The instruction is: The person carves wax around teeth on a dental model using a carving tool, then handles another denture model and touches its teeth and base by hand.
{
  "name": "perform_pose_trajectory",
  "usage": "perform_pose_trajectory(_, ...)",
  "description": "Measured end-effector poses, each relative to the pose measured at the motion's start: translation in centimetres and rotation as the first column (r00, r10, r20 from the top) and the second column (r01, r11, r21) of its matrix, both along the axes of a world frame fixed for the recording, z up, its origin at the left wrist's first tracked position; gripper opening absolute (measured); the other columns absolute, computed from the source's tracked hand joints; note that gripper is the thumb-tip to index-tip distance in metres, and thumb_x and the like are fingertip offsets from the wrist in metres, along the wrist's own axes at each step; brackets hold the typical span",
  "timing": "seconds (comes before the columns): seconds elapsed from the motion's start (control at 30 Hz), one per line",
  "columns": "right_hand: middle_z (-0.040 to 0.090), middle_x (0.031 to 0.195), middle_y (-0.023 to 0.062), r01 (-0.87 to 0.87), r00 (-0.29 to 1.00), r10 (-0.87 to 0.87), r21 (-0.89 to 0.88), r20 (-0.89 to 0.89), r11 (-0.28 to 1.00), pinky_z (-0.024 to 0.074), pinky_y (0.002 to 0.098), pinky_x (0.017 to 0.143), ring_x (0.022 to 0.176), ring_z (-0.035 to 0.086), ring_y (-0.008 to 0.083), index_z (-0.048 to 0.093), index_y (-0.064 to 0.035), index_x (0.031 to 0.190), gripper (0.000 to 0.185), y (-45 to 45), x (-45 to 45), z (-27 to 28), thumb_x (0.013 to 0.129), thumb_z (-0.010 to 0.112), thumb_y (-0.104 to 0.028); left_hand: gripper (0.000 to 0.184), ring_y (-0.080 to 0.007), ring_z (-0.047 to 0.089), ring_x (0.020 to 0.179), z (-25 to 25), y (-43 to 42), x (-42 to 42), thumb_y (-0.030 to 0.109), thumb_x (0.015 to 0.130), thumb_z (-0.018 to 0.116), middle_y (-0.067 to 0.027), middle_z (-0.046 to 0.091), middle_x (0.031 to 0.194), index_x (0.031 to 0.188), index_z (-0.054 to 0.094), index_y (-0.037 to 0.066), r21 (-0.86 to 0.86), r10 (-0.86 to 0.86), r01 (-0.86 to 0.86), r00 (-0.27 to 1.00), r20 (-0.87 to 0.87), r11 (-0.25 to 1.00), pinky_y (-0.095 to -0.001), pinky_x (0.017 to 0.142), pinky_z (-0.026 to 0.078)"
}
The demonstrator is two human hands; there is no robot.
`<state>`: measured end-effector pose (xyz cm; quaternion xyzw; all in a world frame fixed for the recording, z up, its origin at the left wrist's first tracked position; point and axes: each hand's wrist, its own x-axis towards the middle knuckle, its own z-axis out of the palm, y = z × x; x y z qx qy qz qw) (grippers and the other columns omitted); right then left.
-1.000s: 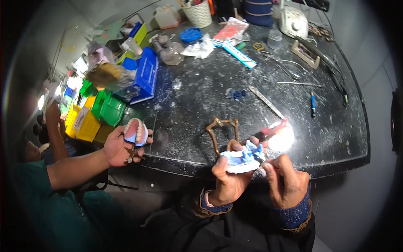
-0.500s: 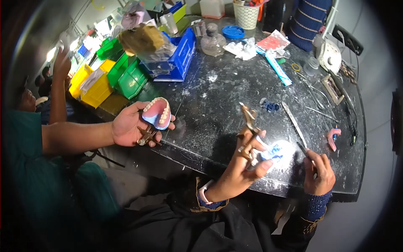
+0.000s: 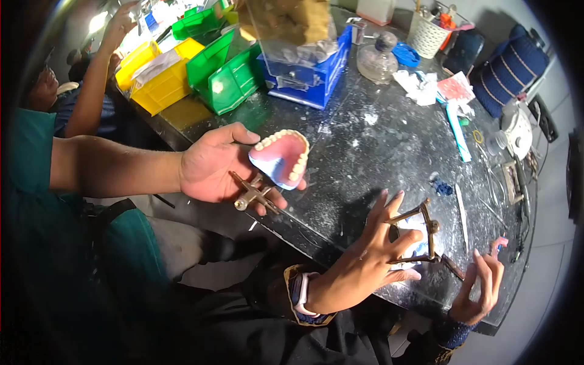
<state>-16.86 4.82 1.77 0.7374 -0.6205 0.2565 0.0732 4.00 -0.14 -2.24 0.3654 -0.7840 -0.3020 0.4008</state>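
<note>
My left hand [image 3: 371,255] has its fingers in and around a brass articulator frame [image 3: 434,227], with a white and blue dental cast [image 3: 415,244] partly hidden beneath. At the right, my right hand [image 3: 480,289] has its fingers apart, close to a pink piece [image 3: 500,244]. A dark-handled tool [image 3: 452,266] lies by its thumb; whether they touch is unclear. Another person's open palm [image 3: 213,164] supports a pink denture with cream teeth [image 3: 285,153] on a blue and white base, with a brass articulator part [image 3: 254,193] below it.
Yellow [image 3: 159,82], green [image 3: 224,76] and blue [image 3: 310,76] bins stand at the back left. Farther right are a glass bottle [image 3: 377,59], a white basket [image 3: 427,35] and a toothpaste-like tube [image 3: 457,131]. Blue scraps [image 3: 442,187] and a metal strip [image 3: 463,216] lie on the black table.
The view has swung left. My left hand has turned over with the frame, its fingers now more spread. My right hand has moved from the cast to beside the pink piece, its grip on the tool loosened.
</note>
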Motion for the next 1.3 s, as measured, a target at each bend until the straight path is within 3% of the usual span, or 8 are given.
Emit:
perform_pose_trajectory(0.17,0.055,0.086,0.0136,-0.045,0.997,0.045,-0.001,-0.058,0.999,0.0461,0.0357,0.07,0.079,0.054,0.0262,0.065,-0.0023,0.096,0.029,-1.1,1.7,1.9,0.07,0.057,0.008,0.056,-0.0495,0.028,0.128,-0.3,-1.1,0.2,0.022,0.078,0.066,-0.0332,0.035,0.129,0.124,0.042,0.0,-0.12,0.161,-0.141,0.971,0.179,0.983,-0.0455,0.104,0.033)
perform_pose_trajectory(0.3,0.056,0.087,0.0138,-0.065,0.991,0.065,0.007,-0.119,0.998,0.0463,0.0359,0.071,0.08,0.055,0.0264,0.065,-0.0022,0.096,0.029,-2.5,2.6,2.8,0.07,0.057,0.008,0.062,-0.0508,0.03,0.126,0.4,-1.8,1.4,0.011,0.076,0.06,-0.0185,0.021,0.145,0.134,0.042,0.012,-0.323,0.111,0.043,0.89,0.442,0.945,-0.0471,0.105,0.035)
perform_pose_trajectory(0.43,0.056,0.087,0.0141,-0.07,0.984,0.072,0.017,-0.164,0.997,0.0466,0.036,0.072,0.081,0.055,0.0267,0.065,-0.0021,0.096,0.03,-3.1,2.6,3.9,0.07,0.056,0.009,0.06,-0.0478,0.032,0.127,-0.3,-1.7,1.4,0.003,0.075,0.058,-0.0093,0.029,0.143,0.133,0.044,0.01,0.022,0.082,-0.085,0.992,0.101,0.996,-0.0429,0.104,0.037)
perform_pose_trajectory(0.73,0.056,0.097,0.0161,0.044,0.97,-0.045,-0.009,-0.238,0.999,0.045,0.0345,0.075,0.086,0.056,0.0265,0.064,0.001,0.1,0.026,-3.9,1.3,4.8,0.076,0.055,0.007,0.059,-0.0432,0.032,0.128,-1.6,-2.8,4.0,-0.002,0.076,0.055,-0.0137,0.035,0.14,0.133,0.042,0.006,-0.107,0.043,-0.039,0.998,0.042,0.993,-0.0392,0.102,0.04)
perform_pose_trajectory(0.97,0.054,0.115,0.0127,0.6,0.798,-0.566,0.202,-0.206,0.774,0.0447,0.0332,0.079,0.101,0.055,0.023,0.053,-0.0074,0.124,0.041,-0.8,-13.0,2.2,0.09,0.058,-0.028,0.055,-0.0422,0.03,0.13,-2.2,-2.6,3.8,-0.001,0.078,0.055,-0.016,0.036,0.139,0.131,0.043,0.003,-0.089,0.042,-0.044,0.999,-0.031,0.995,-0.0399,0.101,0.04)
perform_pose_trajectory(1.07,0.055,0.114,0.0164,0.566,0.808,-0.496,0.185,-0.319,0.804,0.042,0.0361,0.09,0.104,0.054,0.0268,0.052,-0.0041,0.125,0.045,2.3,-19.9,-1.6,0.089,0.059,-0.03,0.053,-0.0417,0.029,0.131,-2.3,-2.3,3.3,-0.001,0.079,0.055,-0.017,0.037,0.139,0.13,0.043,0.001,-0.086,0.045,-0.048,0.998,-0.042,0.995,-0.0402,0.101,0.04)
perform_pose_trajectory(1.13,0.055,0.116,0.016,0.474,0.871,-0.491,0.324,-0.035,0.819,0.042,0.0347,0.09,0.104,0.054,0.0239,0.053,-0.0019,0.123,0.041,3.1,-21.2,-3.7,0.092,0.054,-0.029,0.052,-0.0414,0.028,0.131,-2.4,-2.0,2.9,-0.001,0.079,0.055,-0.0176,0.037,0.138,0.13,0.043,0.0,-0.08,0.048,-0.051,0.998,-0.044,0.996,-0.0404,0.101,0.04)
perform_pose_trajectory(1.3,0.056,0.116,0.0138,0.486,0.851,-0.522,0.295,0.052,0.822,0.0411,0.0336,0.091,0.104,0.054,0.0223,0.054,-0.0014,0.121,0.039,2.6,-18.3,-4.2,0.096,0.048,-0.03,0.049,-0.0407,0.027,0.132,-2.6,-1.2,1.3,0.0,0.08,0.055,-0.0193,0.038,0.138,0.128,0.044,-0.002,-0.078,0.086,-0.09,0.995,-0.054,0.993,-0.0408,0.101,0.04)
